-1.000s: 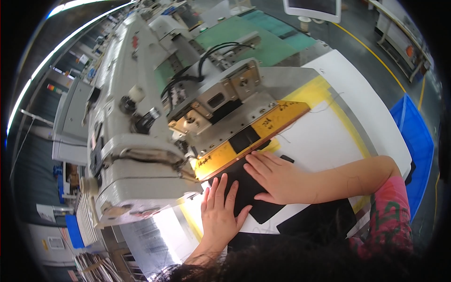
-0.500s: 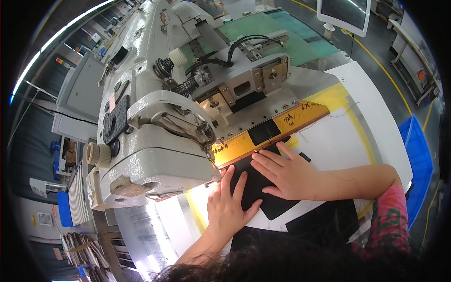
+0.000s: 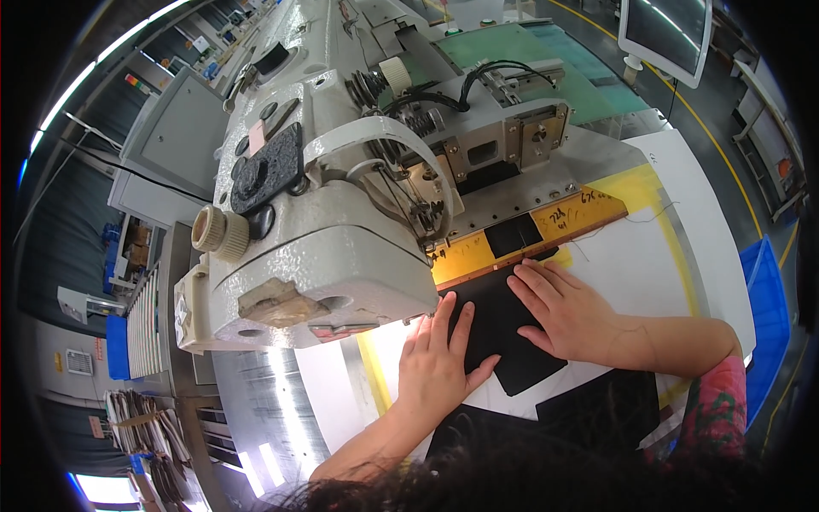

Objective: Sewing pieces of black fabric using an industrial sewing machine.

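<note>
My left hand (image 3: 431, 367) is open, fingers extended over a black fabric piece (image 3: 508, 346), their tips close to the front corner of a cream industrial sewing machine head (image 3: 324, 256). To its right, my right hand (image 3: 567, 316) lies open on the same fabric, fingertips beside the copper-edged front of a long yellow clamp plate (image 3: 589, 209). A metal clamp assembly (image 3: 495, 154) with black hoses holds that plate. The needle area is partly hidden behind the head. Under the fabric is a white sheet (image 3: 627, 264) bordered with yellow tape. More black pieces (image 3: 597, 405) lie nearer me.
A green work surface (image 3: 546, 68) and a monitor (image 3: 665, 30) are at the back right. A blue bin (image 3: 763, 303) stands on the right. On the left are a grey control box (image 3: 166, 141), a metal rack and stacked flat pieces (image 3: 149, 427).
The view has shifted, so machine, plate and hands appear farther right. More of the machine head shows. Both hands remain flat on the fabric, the left one slightly farther forward.
</note>
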### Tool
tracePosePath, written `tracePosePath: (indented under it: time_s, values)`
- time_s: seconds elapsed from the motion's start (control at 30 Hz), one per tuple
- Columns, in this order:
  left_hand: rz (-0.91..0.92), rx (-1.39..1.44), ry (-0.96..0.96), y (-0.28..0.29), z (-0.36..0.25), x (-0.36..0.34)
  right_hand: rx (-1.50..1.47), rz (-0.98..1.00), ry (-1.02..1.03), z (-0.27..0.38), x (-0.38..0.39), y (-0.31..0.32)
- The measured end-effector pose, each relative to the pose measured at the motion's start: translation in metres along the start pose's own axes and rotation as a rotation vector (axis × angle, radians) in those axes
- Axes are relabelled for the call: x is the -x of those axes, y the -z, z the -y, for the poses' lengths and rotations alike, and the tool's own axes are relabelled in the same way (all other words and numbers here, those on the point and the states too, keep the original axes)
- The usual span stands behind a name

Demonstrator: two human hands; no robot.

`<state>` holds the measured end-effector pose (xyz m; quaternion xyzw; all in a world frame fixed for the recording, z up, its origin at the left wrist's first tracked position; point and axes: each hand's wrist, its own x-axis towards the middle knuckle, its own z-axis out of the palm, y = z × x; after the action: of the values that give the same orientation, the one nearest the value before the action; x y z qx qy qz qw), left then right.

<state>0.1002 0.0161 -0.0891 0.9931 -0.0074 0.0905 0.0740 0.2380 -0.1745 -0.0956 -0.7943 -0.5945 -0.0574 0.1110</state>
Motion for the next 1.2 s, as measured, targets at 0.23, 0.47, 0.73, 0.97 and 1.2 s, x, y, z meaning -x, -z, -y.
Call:
tracePosePath:
  time_s: [0.23, 0.47, 0.73, 0.97, 1.2]
  values:
    - [0.027, 0.034, 0.035, 0.002, -0.001, 0.000, 0.015, 0.007, 0.034, -0.003, 0.001, 0.001]
    - [0.020, -0.026, 0.003, 0.001, 0.000, -0.001, 0.029, 0.052, 0.077, -0.008, 0.002, 0.002]
    - [0.006, -0.035, -0.002, 0.002, 0.001, 0.001, 0.044, 0.034, 0.079, -0.007, 0.001, 0.003]
    - [-0.057, -0.093, -0.056, 0.004, -0.001, -0.002, 0.024, 0.062, 0.090, -0.009, 0.002, 0.002]
    - [0.158, -0.050, 0.112, 0.009, -0.006, -0.003, -0.023, 0.006, 0.098, -0.013, 0.004, -0.002]
